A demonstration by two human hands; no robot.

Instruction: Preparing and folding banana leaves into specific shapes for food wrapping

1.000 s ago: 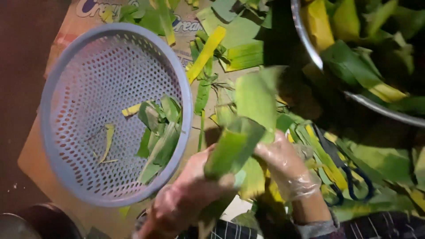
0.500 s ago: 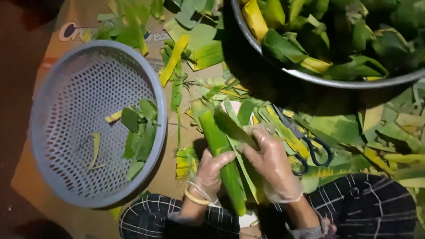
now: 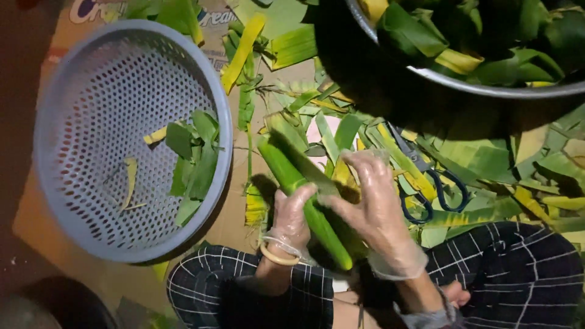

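— What do the hands hold?
— Both gloved hands close on a rolled green leaf (image 3: 308,204): the left hand (image 3: 291,216) wraps its lower side, the right hand (image 3: 375,210) presses fingers over the top.
— And the containers?
— Left of the grip, a grey perforated basket (image 3: 79,183) holds leaf scraps (image 3: 192,161). Above it, a metal bowl (image 3: 463,85) brims with leaves. Scissors (image 3: 429,183) lie just right.
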